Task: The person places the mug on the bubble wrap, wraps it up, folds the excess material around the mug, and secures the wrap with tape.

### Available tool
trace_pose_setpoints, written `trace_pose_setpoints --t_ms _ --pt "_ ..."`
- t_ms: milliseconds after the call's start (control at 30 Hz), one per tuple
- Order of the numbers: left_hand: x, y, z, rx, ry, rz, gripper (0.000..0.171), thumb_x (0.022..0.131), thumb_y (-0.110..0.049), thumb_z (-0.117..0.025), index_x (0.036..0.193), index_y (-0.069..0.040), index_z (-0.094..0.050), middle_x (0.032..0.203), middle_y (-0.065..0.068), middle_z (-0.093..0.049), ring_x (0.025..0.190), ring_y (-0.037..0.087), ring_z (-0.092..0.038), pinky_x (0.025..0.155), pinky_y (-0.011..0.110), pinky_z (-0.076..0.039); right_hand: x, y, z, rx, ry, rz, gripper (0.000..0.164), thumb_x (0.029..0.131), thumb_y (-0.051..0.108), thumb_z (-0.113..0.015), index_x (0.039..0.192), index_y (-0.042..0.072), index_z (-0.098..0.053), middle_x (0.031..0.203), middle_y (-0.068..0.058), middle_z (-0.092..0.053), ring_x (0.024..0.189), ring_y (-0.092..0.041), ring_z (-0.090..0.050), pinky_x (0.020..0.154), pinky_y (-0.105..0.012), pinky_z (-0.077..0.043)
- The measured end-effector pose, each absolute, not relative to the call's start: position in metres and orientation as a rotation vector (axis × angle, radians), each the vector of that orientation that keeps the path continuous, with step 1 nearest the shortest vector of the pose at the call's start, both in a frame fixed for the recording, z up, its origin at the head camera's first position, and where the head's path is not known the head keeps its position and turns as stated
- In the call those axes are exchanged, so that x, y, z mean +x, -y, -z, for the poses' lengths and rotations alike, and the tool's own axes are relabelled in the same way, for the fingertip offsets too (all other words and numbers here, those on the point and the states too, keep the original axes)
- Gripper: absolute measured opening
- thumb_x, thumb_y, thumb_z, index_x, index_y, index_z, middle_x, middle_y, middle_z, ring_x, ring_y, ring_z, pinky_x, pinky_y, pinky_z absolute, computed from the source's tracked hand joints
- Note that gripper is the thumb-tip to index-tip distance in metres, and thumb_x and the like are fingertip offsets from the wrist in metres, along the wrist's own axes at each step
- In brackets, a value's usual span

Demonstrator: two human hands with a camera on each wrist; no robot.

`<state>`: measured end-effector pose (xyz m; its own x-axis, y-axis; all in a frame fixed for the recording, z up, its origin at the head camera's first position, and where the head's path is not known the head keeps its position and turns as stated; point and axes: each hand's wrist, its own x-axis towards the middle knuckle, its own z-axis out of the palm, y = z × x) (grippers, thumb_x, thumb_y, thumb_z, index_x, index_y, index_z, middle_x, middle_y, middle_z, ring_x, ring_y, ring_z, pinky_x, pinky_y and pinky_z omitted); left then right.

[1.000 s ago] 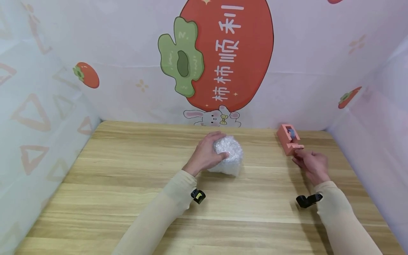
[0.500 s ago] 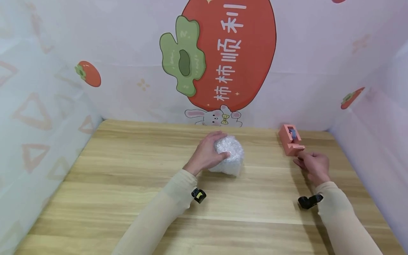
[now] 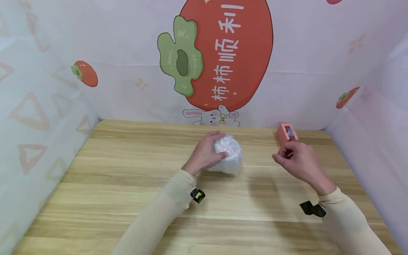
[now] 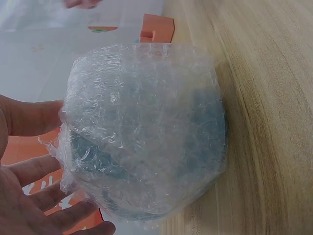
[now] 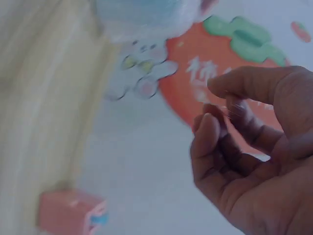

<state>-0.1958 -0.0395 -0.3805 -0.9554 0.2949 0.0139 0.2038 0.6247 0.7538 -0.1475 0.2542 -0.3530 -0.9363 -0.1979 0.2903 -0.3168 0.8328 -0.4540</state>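
Note:
My left hand (image 3: 205, 152) grips the top of a bubble-wrapped bundle (image 3: 231, 154) standing on the table, thumb and fingers spread around its upper edge. In the left wrist view, something blue-green shows dimly through the clear bubble wrap (image 4: 142, 122). Above the table, to the right, my right hand (image 3: 299, 159) has its thumb and fingers brought together. A thin clear strip of tape (image 5: 227, 107) glints between them in the right wrist view. Behind this hand stands a pink tape dispenser (image 3: 283, 134) with a blue core, its front part hidden by the fingers.
The wood-grain table (image 3: 127, 198) meets a white printed backdrop (image 3: 127, 102) with a large red persimmon (image 3: 251, 46) at the back. White sheets also rise along the left and right sides.
My right hand has come away from the dispenser's front edge, upward and to the left, carrying a short strip of clear tape. My left hand and the bundle have stayed in place.

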Motion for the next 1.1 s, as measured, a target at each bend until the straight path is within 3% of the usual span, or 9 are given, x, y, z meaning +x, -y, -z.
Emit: trace_pose_setpoints --t_ms 200,433,667,800,1100 --pt "-0.197 0.041 0.384 0.434 -2.726 -1.246 0.065 0.087 -0.02 -0.081 0.146 -0.014 -0.056 0.159 0.007 -0.04 0.146 0.032 -0.035 0.117 0.052 -0.031 -0.157 -0.218 0.333 0.536 2.652 -1.063 0.029 0.084 0.003 -0.078 0.065 0.017 -0.06 0.08 0.001 -0.07 0.069 -0.013 -0.064 0.059 -0.019 -0.05" --pt "-0.197 0.041 0.385 0.42 -2.717 -1.251 0.066 0.087 -0.023 -0.081 0.147 -0.015 -0.055 0.159 0.005 -0.04 0.146 0.031 -0.036 0.117 0.052 -0.032 -0.178 -0.183 0.333 0.477 2.751 -1.594 0.026 0.091 0.021 -0.079 0.076 0.005 -0.064 0.091 -0.01 -0.072 0.083 -0.026 -0.066 0.067 -0.031 -0.054" --pt "-0.198 0.039 0.386 0.443 -2.715 -1.263 0.066 0.087 -0.024 -0.081 0.147 -0.015 -0.055 0.159 0.005 -0.041 0.145 0.03 -0.037 0.116 0.051 -0.034 -0.201 -0.158 0.35 0.326 2.721 -1.813 0.027 0.09 0.021 -0.078 0.079 0.001 -0.066 0.076 -0.009 -0.062 0.07 -0.021 -0.05 0.056 -0.03 -0.04" --pt "-0.198 0.039 0.385 0.437 -2.705 -1.273 0.066 0.087 -0.023 -0.081 0.147 -0.015 -0.055 0.159 0.005 -0.04 0.145 0.03 -0.037 0.116 0.051 -0.033 -0.208 -0.156 0.36 0.242 2.693 -1.884 0.027 0.089 0.018 -0.078 0.079 -0.003 -0.064 0.073 -0.004 -0.06 0.075 -0.02 -0.05 0.06 -0.029 -0.042" --pt "-0.198 0.041 0.381 0.408 -2.706 -1.27 0.067 0.087 -0.021 -0.081 0.147 -0.016 -0.055 0.159 0.003 -0.04 0.145 0.03 -0.037 0.116 0.051 -0.033 -0.214 -0.15 0.366 0.038 2.685 -1.966 0.025 0.089 0.017 -0.077 0.075 0.003 -0.063 0.082 -0.005 -0.062 0.09 -0.023 -0.054 0.076 -0.033 -0.049"
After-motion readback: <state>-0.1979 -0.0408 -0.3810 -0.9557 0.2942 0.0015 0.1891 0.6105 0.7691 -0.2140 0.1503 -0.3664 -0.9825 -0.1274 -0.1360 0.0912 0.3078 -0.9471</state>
